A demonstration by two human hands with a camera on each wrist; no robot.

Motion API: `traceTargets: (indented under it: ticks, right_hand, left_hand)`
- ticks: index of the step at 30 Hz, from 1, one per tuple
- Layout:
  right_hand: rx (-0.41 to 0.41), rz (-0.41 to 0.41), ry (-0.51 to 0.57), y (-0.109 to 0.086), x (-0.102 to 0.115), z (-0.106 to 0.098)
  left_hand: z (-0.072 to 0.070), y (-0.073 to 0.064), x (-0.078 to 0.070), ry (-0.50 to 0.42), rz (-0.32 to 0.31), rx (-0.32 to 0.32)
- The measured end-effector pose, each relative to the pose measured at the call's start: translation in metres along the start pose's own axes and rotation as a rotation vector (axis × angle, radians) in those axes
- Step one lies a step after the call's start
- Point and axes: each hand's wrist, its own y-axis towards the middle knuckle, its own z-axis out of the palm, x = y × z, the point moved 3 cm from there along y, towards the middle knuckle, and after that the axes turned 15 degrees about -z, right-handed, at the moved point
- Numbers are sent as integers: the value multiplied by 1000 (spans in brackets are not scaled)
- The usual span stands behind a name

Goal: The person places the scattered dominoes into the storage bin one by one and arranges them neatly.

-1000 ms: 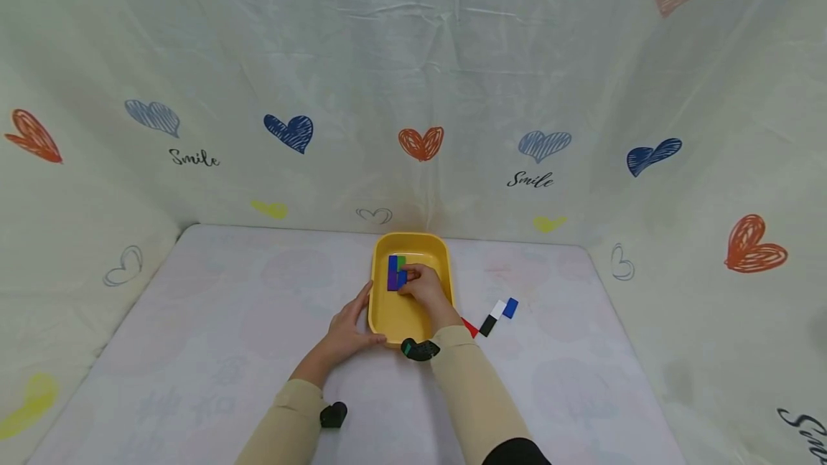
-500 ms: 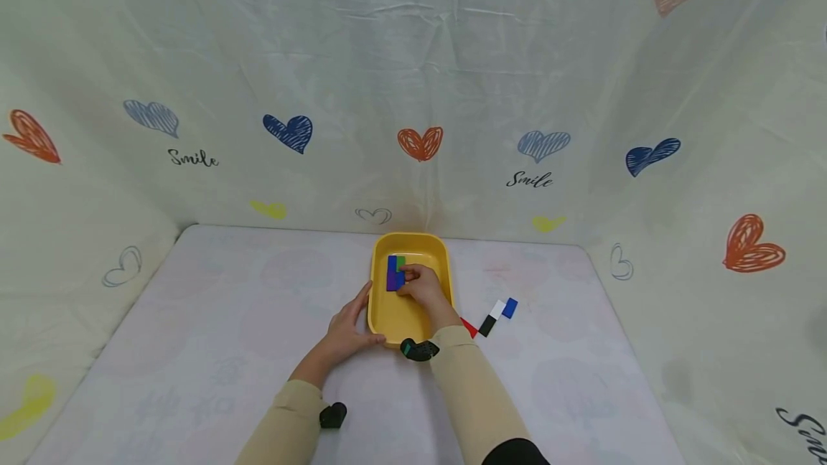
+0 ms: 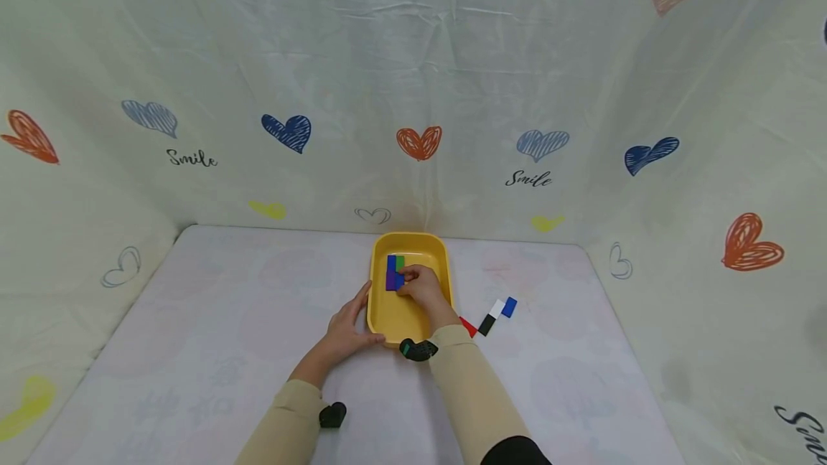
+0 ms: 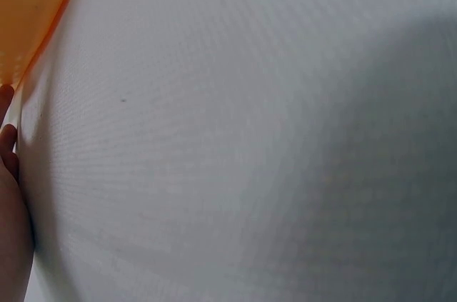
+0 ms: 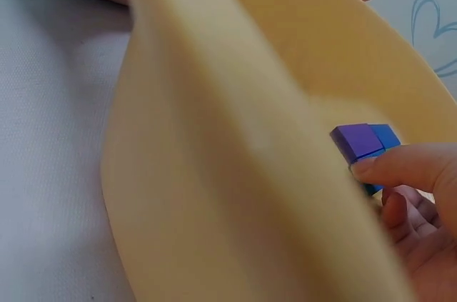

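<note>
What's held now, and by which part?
Right hand seems to pinch the blue block right of the purple block, thumb at its near end; fingers' contact unclear. Left hand just touches the yellow tray.

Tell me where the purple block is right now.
In the head view, the purple block lies in the yellow tray, toward its left wall, immediately left of the blue block that the right hand pinches.

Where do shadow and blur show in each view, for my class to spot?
Head: a soft shadow beside the right sleeve; left wrist: broad shade darkening the right side of the white surface; right wrist: the tray blurred along its near edge, the purple block sharper.
</note>
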Motion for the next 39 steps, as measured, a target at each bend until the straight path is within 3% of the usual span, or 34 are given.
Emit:
traceTargets:
  ticks: [22,33,39]
  right_hand:
    - [3,24,-17,-2,0,1]
    - [-60,-25,61,-6,8,-11]
    - [-73,-94,48,-14,19,-22]
  left_hand:
    - [2,1,2,-1,-11,2]
    - [3,0,-2,-1,1,8]
    - [2,2,0,-5,-44,-3]
